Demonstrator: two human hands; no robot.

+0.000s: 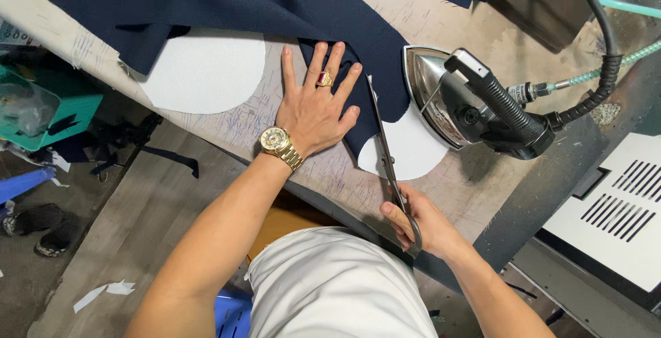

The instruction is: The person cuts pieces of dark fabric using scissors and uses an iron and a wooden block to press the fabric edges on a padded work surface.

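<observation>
Left hand (313, 107) lay flat on the bench (241, 114), fingers (318, 59) spread apart, fingertips pressing the navy fabric (275, 1). Right hand (420, 224) had its fingers clamped on the handles of the scissors (385, 152). Scissors' long axis ran from that grip up and away from the body, tips pointing at the fabric edge just right of the left fingers, blades over white interfacing (410, 149). Steam iron (475, 104) sat just beyond the blades, right side. Another white piece (203, 69) lay left of the left fingers.
</observation>
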